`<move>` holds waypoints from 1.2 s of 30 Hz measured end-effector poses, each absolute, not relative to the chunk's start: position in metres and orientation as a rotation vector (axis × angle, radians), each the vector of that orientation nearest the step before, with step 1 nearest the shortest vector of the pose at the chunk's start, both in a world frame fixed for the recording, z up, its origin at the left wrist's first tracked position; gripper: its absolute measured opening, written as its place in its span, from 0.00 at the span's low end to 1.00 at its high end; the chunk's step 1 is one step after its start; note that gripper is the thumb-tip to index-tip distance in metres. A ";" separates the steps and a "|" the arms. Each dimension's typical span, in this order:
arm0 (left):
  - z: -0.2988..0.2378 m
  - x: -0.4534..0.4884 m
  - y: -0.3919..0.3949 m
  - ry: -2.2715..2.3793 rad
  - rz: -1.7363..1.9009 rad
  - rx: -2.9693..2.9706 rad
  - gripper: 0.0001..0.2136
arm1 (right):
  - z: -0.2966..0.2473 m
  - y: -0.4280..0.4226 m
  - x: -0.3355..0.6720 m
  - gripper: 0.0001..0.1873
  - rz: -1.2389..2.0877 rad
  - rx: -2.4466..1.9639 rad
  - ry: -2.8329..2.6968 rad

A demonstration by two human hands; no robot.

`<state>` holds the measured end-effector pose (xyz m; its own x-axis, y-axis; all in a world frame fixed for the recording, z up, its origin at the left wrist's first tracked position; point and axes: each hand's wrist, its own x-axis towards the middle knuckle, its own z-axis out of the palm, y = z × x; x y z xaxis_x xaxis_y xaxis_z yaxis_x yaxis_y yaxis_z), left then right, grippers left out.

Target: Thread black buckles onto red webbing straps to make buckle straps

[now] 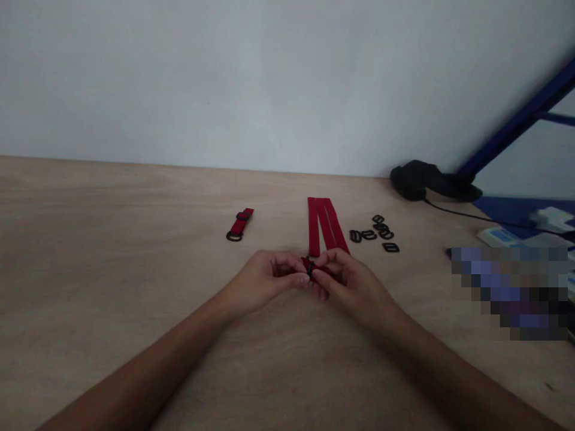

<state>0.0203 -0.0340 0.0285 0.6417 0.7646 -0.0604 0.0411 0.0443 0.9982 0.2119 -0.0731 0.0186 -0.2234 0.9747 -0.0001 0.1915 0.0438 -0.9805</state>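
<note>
My left hand (269, 276) and my right hand (348, 281) meet at the middle of the wooden table (112, 287). Both are closed in a pinch on one red strap (309, 267) that carries a small black buckle between my fingertips. Just beyond my hands lie a few loose red straps (323, 226), side by side and pointing away from me. To their right sits a scatter of several black buckles (377, 234). A short red strap with a black ring (239, 224) lies apart on the left.
A black object with a cable (420, 178) rests at the back right by the wall. A blue frame bar (516, 126) slants up at the right. White and blue items (530, 230) and a blurred patch lie at the right edge.
</note>
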 end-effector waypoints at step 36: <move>0.030 0.026 -0.037 0.855 0.734 1.196 0.08 | 0.029 -0.070 0.213 0.10 1.319 -1.146 -1.462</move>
